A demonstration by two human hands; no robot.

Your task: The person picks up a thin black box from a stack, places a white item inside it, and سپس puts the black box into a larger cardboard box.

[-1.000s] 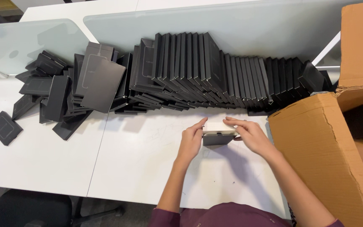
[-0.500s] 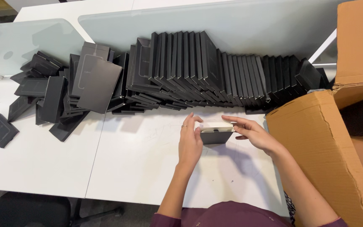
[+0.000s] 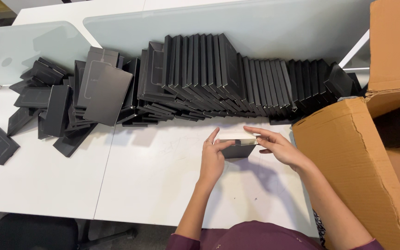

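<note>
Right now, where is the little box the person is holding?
In the head view, the small box sits between the left hand and right hand, just above the white table, in front of the row of black boxes.

— We see the small box (image 3: 238,144) turn: it lay flat a second ago, now its pale edge faces up.

— And our left hand (image 3: 212,159) and right hand (image 3: 278,148) close in on its ends.

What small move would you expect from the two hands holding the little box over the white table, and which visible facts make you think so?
Probably setting the small box at the near end of the row of black boxes. The left hand and right hand each grip one end of it just above the white table, the row stands directly behind, and bare table lies between.
</note>
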